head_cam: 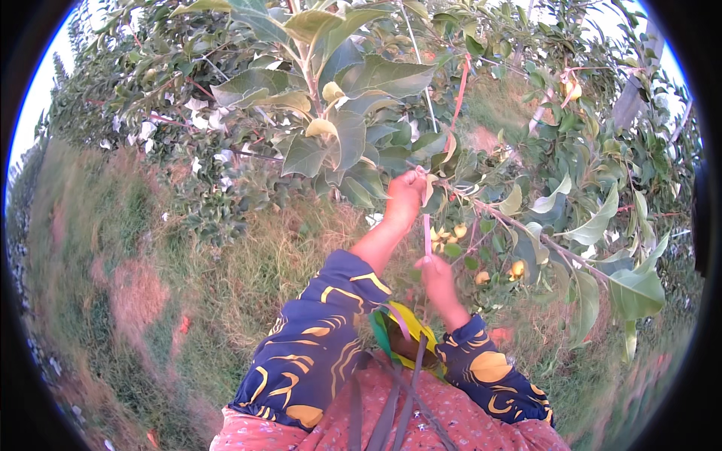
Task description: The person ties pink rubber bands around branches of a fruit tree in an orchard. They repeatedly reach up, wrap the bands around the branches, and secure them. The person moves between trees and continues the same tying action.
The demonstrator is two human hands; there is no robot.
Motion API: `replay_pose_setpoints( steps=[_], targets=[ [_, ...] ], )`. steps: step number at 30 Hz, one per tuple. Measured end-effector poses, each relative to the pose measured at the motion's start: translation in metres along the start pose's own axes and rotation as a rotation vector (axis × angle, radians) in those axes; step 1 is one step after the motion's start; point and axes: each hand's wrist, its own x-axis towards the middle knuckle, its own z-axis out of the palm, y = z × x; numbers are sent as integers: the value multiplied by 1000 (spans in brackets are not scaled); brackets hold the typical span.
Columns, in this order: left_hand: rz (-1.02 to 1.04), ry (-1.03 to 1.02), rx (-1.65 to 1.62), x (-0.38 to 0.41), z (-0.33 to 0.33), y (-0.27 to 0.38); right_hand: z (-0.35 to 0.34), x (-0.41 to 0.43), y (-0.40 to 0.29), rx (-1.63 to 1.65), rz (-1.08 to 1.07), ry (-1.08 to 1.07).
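A pink ribbon [427, 234] runs almost straight up and down between my two hands. My left hand [407, 186] pinches its upper part, close against a leafy branch [507, 219] of what looks like an apple tree. Lower down, my right hand [437, 276] grips the ribbon in its curled fingers. Leaves partly hide the spot where the ribbon meets the branch. At my waist hangs an open yellow and green bag [420, 327], and another pink strip [399, 321] droops over its edge.
An upright leafy shoot [311, 73] rises close in front. A thin white cord [420, 62] and a red ribbon [461, 93] slant down behind. Small yellow fruits [451, 234] hang right of my hands. A grey post [632, 101] stands at right, over grassy ground [242, 282].
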Motion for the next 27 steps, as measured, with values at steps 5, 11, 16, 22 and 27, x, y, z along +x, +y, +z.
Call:
replay_pose_setpoints(
  steps=[5,11,16,22,27],
  targets=[
    [-12,-43,188,-45,-4,-12,-20,5,33,-15,9,176],
    [443,141,856,-65,-82,-47,-51,6,75,105,93,200],
    [478,262,1026,-75,-114,32,-49,4,84,-1,104,194],
    [85,447,648,-114,-162,50,-45,1,115,-340,-15,271],
    [16,413,636,-164,-196,-35,-60,-14,200,-538,-23,144]
  ],
)
